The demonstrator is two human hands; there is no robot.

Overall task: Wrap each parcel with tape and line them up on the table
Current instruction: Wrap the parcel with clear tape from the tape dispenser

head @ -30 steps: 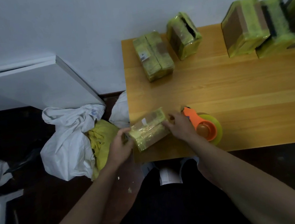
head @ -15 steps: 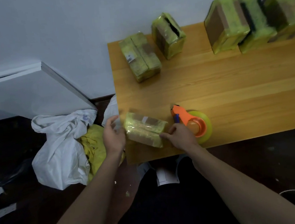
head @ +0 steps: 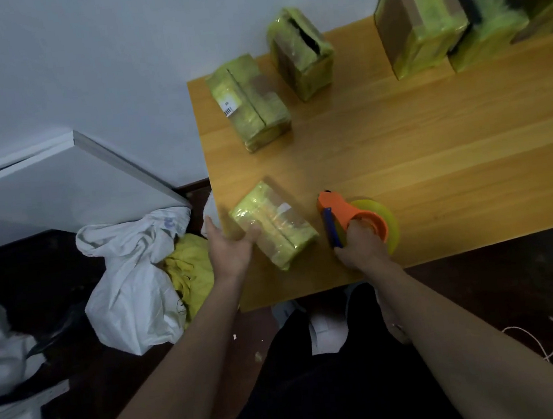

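A light wooden table (head: 433, 143) stands against the pale wall. Near its front left corner lies a small yellow-taped parcel (head: 273, 225), with an orange tape dispenser holding a yellow roll (head: 359, 220) just beside it. Along the back edge sit a flat taped parcel with a barcode label (head: 249, 102), an upright taped box (head: 300, 53), and three larger taped cardboard boxes (head: 418, 14) pressed together.
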